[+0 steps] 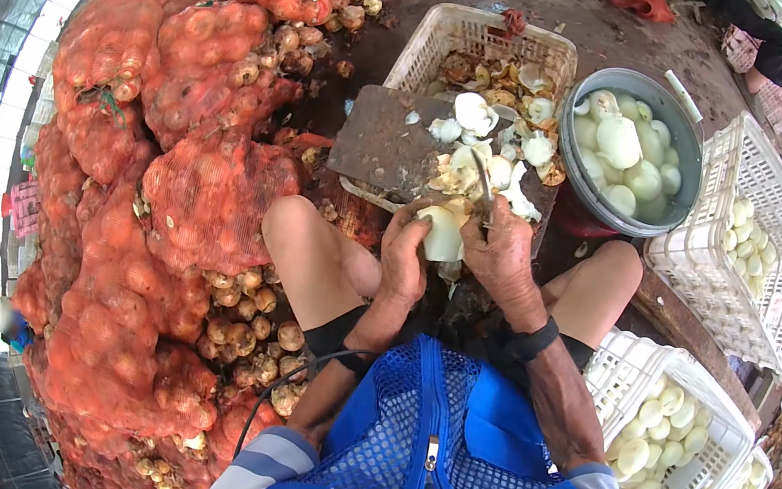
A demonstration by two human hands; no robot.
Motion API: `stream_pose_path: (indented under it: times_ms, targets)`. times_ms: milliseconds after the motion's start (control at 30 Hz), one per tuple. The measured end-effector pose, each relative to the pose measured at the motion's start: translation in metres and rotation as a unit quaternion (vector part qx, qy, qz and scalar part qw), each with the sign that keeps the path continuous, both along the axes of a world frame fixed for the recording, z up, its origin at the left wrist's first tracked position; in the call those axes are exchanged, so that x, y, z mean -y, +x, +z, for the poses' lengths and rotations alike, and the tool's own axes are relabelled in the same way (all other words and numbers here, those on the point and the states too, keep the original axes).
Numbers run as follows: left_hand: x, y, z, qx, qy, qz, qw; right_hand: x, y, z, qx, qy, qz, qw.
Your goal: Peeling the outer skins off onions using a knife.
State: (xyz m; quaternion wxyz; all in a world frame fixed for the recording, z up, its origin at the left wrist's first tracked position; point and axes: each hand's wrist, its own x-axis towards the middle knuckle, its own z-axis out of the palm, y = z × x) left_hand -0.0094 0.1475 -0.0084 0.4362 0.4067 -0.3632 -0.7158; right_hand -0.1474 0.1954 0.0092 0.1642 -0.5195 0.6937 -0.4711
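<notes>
Left hand (404, 252) cupped round a pale onion (443, 239), right hand (503, 253) closed on a knife (482, 172) just beside it.
Onion is between the knees (306, 240), by the near edge of the dark surface (375, 146); probably firm, fairly light, slick where bare, outer layers easily nicked. Best hold: round the widest part, clear of the knife. Peel scraps (474, 115) on the surface; bucket (688, 173) of peeled onions (619, 142) to the right; red net sacks (211, 197) left.

Grey bucket (688, 178), pale green-white onions (619, 142) inside. Left of the bucket, orange-red netted sacks (204, 207); right, a white lattice crate (722, 294). On its near side, a creamy held onion (443, 236), bright blue vest (376, 414), blue-grey-and-white striped sleeves (262, 463).
</notes>
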Motion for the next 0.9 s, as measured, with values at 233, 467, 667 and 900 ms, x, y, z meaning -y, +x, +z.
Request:
stream_pose_path:
  times_ms: [233, 467, 667, 900]
  targets:
    - [0.016, 0.02, -0.021, -0.112, 0.156, 0.079, 0.978, -0.001, -0.015, 0.005, 0.089, 0.032, -0.026, 0.995]
    - [0.022, 0.035, -0.012, -0.137, 0.109, 0.101, 0.979, 0.018, -0.041, 0.043, 0.558, -0.057, -0.068, 0.825]
    - [0.019, 0.026, 0.002, -0.142, 0.013, -0.072, 0.987, 0.009, -0.035, 0.033, 0.412, 0.143, 0.049, 0.899]
    - [0.007, 0.025, 0.009, -0.066, 0.073, -0.185, 0.978, -0.004, -0.018, 0.006, 0.508, 0.116, 0.177, 0.835]
